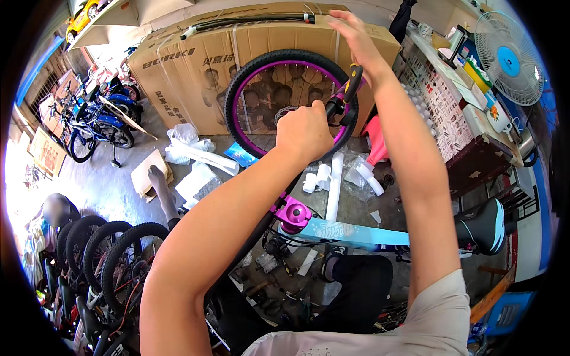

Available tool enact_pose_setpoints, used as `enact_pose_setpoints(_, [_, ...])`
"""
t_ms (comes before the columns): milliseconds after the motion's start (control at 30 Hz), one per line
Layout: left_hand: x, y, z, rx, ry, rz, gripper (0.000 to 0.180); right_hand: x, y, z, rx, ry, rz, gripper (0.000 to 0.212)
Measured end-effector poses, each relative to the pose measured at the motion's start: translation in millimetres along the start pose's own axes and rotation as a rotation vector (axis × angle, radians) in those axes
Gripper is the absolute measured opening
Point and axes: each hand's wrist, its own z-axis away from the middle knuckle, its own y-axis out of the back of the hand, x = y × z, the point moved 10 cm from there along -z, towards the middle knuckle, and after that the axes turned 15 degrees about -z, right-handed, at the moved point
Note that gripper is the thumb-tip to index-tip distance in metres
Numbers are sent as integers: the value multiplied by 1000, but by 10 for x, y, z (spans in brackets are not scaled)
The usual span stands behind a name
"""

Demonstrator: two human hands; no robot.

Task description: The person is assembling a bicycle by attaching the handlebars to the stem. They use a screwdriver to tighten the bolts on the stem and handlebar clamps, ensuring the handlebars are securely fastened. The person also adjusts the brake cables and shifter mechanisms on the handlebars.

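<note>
The handlebar [254, 237] of a light-blue bike frame [356, 234] runs slantwise from its purple stem [294, 213] up to the purple-rimmed wheel [237, 98], in front of the cardboard box's near face. The left hand [304, 132] has its grip closed, seemingly round the bar near the brake lever; the fist hides the exact hold. The right hand [363, 52] has its grip open, fingers spread beside the black-and-yellow handle [353, 83] and near the box's right top corner.

With only one fist on it, I reckon the bar could swing if that hold slipped, and knock the black tubes [249, 24] off the box's top edge. A foot might also skid on the loose wrapping.

The cardboard box [178, 89] looks shut, its contents hidden. Crumpled clear bags [185, 142] lie on the floor near its bottom left corner; I can't make out anything inside.
</note>
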Motion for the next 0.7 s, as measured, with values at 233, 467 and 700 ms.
enact_pose_setpoints(233, [-87, 8, 15, -38, 44, -23, 39, 23, -1125, 78, -555, -206, 253, 104])
enact_pose_setpoints(467, [-76, -41, -4, -50, 87, -21, 50, -18, -1196, 120, -581, -496, 572, 117])
enact_pose_setpoints(700, [-53, -40, 11, -46, 58, -38, 51, -78, -1213, 104, -497, -58, 633, 87])
